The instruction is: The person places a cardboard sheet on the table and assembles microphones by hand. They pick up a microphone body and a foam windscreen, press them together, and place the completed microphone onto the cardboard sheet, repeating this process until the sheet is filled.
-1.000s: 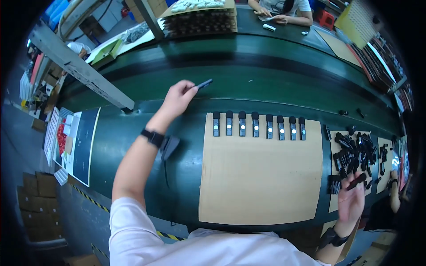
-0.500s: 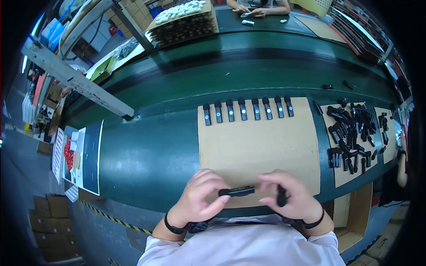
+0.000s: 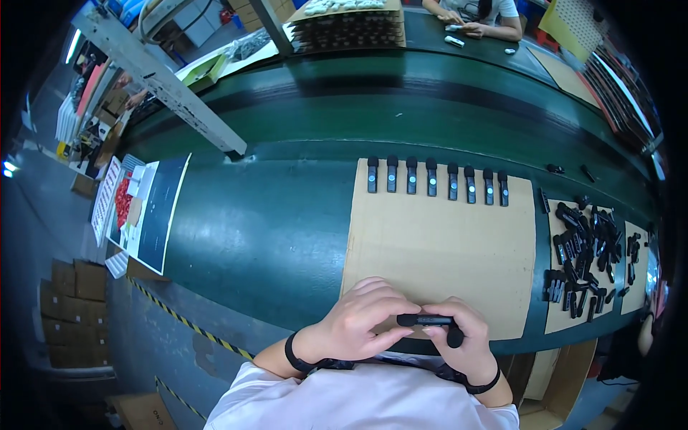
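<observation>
Close to my body, at the near edge of a cardboard sheet (image 3: 444, 247), a small black microphone (image 3: 434, 320) lies sideways between my hands. My left hand (image 3: 358, 324) pinches its dark rounded left end between thumb and fingers. The fingers of my right hand (image 3: 469, 337) close on the microphone's other end. A second black piece with a rounded end (image 3: 454, 337) sits in the right hand's grip; most of it is hidden. Along the sheet's far edge stand several similar microphones in a row (image 3: 431, 178), each with a foam-like dark top and a pale round spot.
To the right, a jumbled pile of black microphones (image 3: 584, 251) covers another cardboard piece. A few loose ones (image 3: 555, 169) lie on the green bench (image 3: 251, 236) beyond. A metal post (image 3: 179, 100) stands at left. Across the bench, a co-worker's hands (image 3: 459, 25) handle a white item.
My hands have come together, and both now touch the microphone that only the left held before. The whole view has shifted, moving the bench items rightward in the picture.
</observation>
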### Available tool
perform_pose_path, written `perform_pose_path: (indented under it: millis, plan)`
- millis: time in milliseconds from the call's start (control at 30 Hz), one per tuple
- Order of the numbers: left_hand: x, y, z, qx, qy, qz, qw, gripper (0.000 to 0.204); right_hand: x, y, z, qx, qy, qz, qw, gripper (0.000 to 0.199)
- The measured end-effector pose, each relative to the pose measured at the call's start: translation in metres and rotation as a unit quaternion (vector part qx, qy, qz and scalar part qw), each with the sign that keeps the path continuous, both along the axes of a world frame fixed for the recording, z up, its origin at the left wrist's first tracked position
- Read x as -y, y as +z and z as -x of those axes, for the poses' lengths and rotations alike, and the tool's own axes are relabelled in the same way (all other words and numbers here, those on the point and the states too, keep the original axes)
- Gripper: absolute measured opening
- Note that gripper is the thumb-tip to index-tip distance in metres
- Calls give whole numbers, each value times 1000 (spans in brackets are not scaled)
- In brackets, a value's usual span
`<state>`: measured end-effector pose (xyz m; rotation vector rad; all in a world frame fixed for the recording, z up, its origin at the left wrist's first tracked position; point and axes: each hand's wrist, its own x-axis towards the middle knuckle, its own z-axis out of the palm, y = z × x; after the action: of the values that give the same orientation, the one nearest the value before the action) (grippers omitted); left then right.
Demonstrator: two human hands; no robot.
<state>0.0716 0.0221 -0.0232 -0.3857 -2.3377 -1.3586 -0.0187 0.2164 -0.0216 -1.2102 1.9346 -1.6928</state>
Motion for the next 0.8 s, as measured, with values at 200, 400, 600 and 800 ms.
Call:
perform_pose_path:
  millis: [200, 400, 600, 800]
  plan:
    - [7, -5, 5, -1, -12, 7, 1000, 29, -2, -5, 6, -42, -18, 11, 999, 29]
    - [4, 4, 3, 74, 2, -56, 996, 28, 11, -2, 12, -46, -18, 40, 998, 27]
    - [1, 5, 2, 33, 41, -76, 996, 29, 4, -7, 7, 14, -24, 46, 999, 30]
    - [3, 7, 1, 26, 18, -45, 999, 30, 5, -7, 2, -8, -18, 65, 998, 31]
